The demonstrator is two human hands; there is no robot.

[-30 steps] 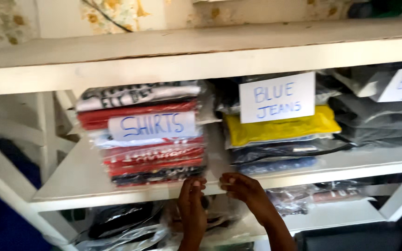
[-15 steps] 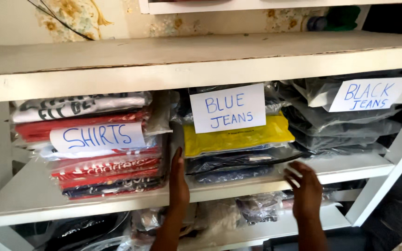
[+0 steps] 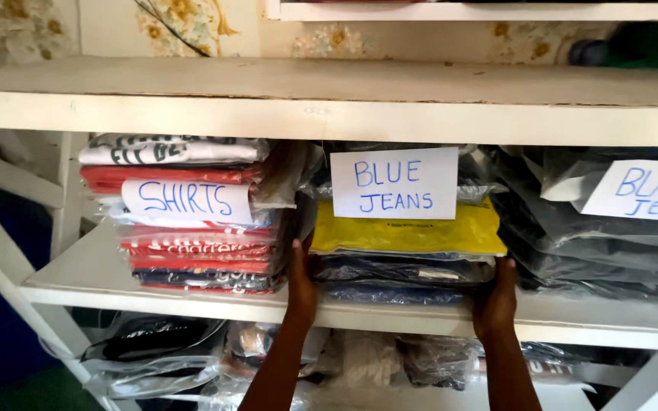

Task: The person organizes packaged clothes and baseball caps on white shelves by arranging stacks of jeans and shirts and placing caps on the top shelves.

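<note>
A middle stack of bagged folded clothes [image 3: 401, 266] lies on the white shelf [image 3: 78, 278], with a yellow package [image 3: 409, 232] near its top and dark blue ones below. A white paper label [image 3: 394, 183] hangs in front of it. My left hand [image 3: 301, 281] presses flat against the stack's left side. My right hand [image 3: 495, 298] presses against its lower right side. Both hands clasp the stack between them.
A stack of red, white and dark bagged shirts [image 3: 192, 221] with its own label sits to the left. Dark bagged clothes [image 3: 603, 243] lie to the right. More plastic-wrapped bundles [image 3: 283, 358] fill the lower shelf. Another shelf board [image 3: 329, 99] runs just above.
Both hands rose from the shelf's front edge and spread apart onto the two sides of the middle stack. The view shifted right, then closer.
</note>
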